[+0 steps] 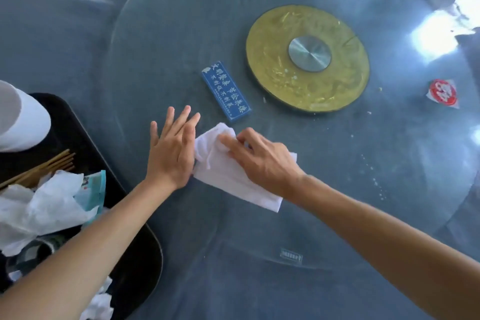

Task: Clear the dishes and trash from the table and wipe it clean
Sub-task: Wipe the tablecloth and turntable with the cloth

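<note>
A white cloth point(228, 176) lies on the glass turntable point(337, 215) of the grey table. My right hand point(259, 158) lies on top of the cloth, its fingers curled into the bunched far end. My left hand point(172, 148) stands just left of the cloth with straight fingers, its edge touching the cloth's side. A black tray point(135, 249) at the left holds crumpled white tissues point(46, 205), a teal wrapper point(93, 187), wooden chopsticks point(39, 169) and a white bowl point(20, 119).
A blue sign block point(226, 91) with white characters lies just beyond my hands. The gold turntable base point(306, 60) with its steel hub sits at centre. A red-and-white packet point(442, 92) lies far right. Small crumbs point(374, 174) dot the glass at the right.
</note>
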The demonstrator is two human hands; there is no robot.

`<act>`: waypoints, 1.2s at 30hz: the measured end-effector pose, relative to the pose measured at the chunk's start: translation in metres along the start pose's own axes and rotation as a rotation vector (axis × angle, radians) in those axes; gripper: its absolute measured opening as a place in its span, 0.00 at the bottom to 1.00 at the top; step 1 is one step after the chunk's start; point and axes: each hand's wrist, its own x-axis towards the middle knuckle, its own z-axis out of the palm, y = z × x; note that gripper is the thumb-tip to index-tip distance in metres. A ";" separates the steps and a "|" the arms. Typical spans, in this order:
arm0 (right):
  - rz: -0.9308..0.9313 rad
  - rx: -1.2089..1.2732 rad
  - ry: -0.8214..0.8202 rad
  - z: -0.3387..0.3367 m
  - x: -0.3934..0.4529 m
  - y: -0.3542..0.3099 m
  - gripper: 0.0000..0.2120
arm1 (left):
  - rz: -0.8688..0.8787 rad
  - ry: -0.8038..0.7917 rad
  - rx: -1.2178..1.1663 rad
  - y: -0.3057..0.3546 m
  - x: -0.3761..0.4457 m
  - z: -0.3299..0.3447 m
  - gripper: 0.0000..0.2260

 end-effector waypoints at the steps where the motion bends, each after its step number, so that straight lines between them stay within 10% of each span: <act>1: 0.009 -0.012 0.023 -0.019 0.021 0.024 0.18 | -0.026 0.019 -0.001 0.006 0.005 0.003 0.37; 11: 0.374 -0.208 0.180 -0.088 0.164 0.241 0.19 | 0.009 0.121 0.298 -0.002 0.037 0.015 0.30; 17: 0.375 -0.210 0.245 -0.043 0.148 0.209 0.18 | 0.025 0.155 0.271 -0.012 0.050 0.013 0.26; 28: -0.087 0.017 -0.065 0.050 -0.045 -0.043 0.30 | 0.030 0.104 0.340 -0.018 0.058 0.008 0.25; 31: 0.014 0.009 -0.063 0.006 -0.041 -0.043 0.09 | 0.049 0.093 0.349 -0.018 0.061 0.004 0.25; 36: 0.305 -0.021 0.320 -0.061 0.073 0.073 0.13 | 0.064 0.121 0.370 -0.027 0.073 0.002 0.24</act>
